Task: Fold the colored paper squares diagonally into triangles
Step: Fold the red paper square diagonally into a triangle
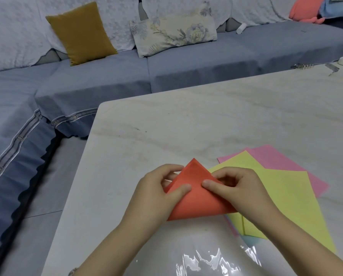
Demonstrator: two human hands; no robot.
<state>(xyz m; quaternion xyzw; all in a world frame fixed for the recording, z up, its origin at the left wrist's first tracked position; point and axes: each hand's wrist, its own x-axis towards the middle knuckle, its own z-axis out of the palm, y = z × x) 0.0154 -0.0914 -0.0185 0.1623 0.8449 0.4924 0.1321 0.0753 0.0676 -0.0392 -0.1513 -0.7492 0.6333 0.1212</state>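
Both hands on the red-orange paper square (196, 196) now — left hand (158, 194) pinching its left side, thumb on top, fingers curled under; right hand (238, 188) doing the same on the right, thumb pressed near the middle. Sheet's doubled over, corner pointing away from me, lifted a bit off the table, w/ its right edge over the yellow sheets (282, 198). Bottom fold looks rounded, not creased yet, so I'd say mid-fold on this one. Next: line up the two far corners exact, lay it flat, then run a finger along the diagonal to set the crease.

Rest of the stack waits just beside: yellow on top, pink sheet (276, 158) behind, bit of pale blue peeking out underneath. Clear plastic wrapper (206, 257) near me, shiny. Table (186, 120) is pale marble-look, scuffed. Beyond it a grey-blue sofa (186, 64) w/ a mustard cushion (81, 32) and a floral cushion (174, 30).
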